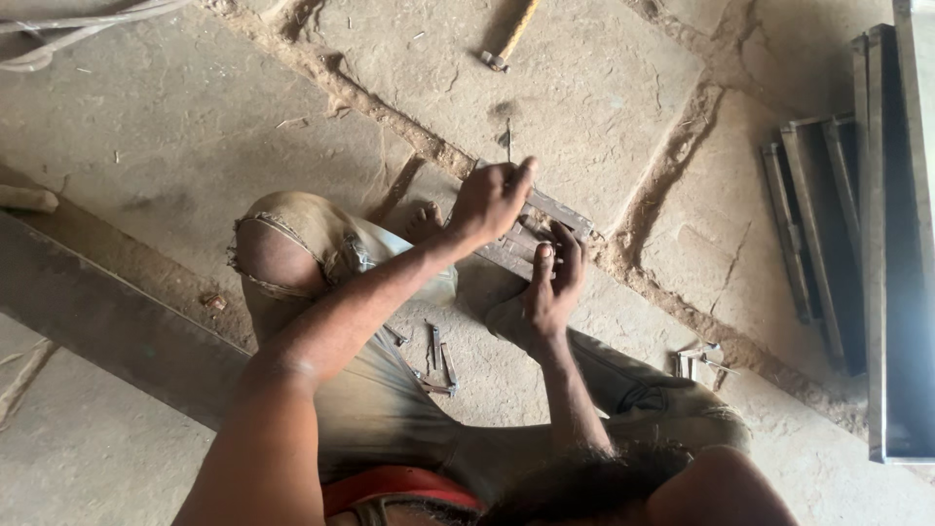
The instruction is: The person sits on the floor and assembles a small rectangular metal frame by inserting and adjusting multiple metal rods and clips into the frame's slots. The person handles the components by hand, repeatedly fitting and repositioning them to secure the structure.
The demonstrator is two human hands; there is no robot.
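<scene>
the person sits on the cracked grey stone floor [604, 88] with knees apart, and works on a flat grey metal bracket piece [545, 229] that lies at the centre of the frame, just past the feet. the left hand [492, 200] is closed in a pinch on something thin at the upper edge of the piece; what it pinches is too small to tell. the right hand [550, 287] lies half open, fingers narrow and pressed down on the near end of the piece to pin it.

to do this step well, it seems wise that the right hand keep its weight flat on the metal so it cannot slide on the dusty stone, while the left hand works close to the edge with fingertips clear of sharp corners.

no packages, labels or signs show. loose small metal bits [433, 356] lie between the legs, a wooden-handled hammer [506, 44] lies at the top centre, and long dark steel channel sections [847, 224] are stacked at the right edge.
</scene>
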